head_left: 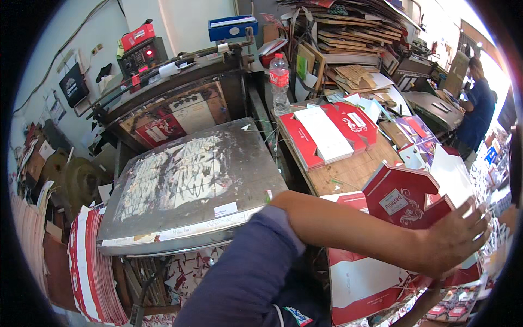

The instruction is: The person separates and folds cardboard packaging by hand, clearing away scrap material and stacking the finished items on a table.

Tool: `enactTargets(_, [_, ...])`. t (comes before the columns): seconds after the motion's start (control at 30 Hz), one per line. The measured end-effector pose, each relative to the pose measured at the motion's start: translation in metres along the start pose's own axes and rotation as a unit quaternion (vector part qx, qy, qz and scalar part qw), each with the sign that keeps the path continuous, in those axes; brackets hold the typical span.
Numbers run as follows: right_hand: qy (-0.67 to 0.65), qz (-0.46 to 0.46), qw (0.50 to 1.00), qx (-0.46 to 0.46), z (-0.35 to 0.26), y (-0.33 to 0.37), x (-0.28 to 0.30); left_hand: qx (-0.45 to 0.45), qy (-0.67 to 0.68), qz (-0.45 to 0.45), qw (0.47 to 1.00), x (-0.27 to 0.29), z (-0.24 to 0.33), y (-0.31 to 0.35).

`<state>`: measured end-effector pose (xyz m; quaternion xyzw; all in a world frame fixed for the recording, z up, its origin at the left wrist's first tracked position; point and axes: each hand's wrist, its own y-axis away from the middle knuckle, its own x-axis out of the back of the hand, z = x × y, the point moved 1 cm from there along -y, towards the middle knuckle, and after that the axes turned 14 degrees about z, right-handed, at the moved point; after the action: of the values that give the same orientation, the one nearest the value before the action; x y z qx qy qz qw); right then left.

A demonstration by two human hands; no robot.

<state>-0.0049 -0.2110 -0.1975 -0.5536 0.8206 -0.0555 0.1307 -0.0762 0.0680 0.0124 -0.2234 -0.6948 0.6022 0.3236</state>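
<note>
Red carton (pixel 400 197), part-folded and tilted up over flat red-and-white sheets (pixel 362 280), just beside the left hand (pixel 452 240). Loosely spread, with contact underneath impossible to make out. Right hand hidden behind it, so can't tell its state, just a bit of forearm (pixel 427 305). Could easily crease a flap by pushing off the fold line, or drag the loose sheets along. Might even topple the bottle (pixel 279 87) beside the card stack (pixel 327 133) with a careless elbow.

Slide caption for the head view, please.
Left hand at red-and-white card blanks, with a dark flat machine bed to its left.
</note>
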Motion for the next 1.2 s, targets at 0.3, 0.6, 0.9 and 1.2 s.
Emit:
enactTargets(0.3, [-0.054,0.042,0.995,0.074,-0.004,0.015,-0.013,0.072,0.046,-0.139,0.987,-0.065,-0.015,-0.009])
enactTargets(0.6, [-0.1,-0.045,0.993,0.034,-0.06,0.05,-0.081,0.102,-0.123,-0.224,0.961,-0.015,-0.018,-0.024])
enactTargets(0.9, [-0.073,-0.113,0.991,0.006,-0.063,0.051,-0.063,0.114,-0.092,-0.175,0.974,-0.027,-0.002,-0.016])
enactTargets(1.2, [0.021,-0.152,0.984,0.088,-0.144,0.003,-0.042,0.111,-0.068,-0.158,0.979,-0.037,0.002,-0.016])
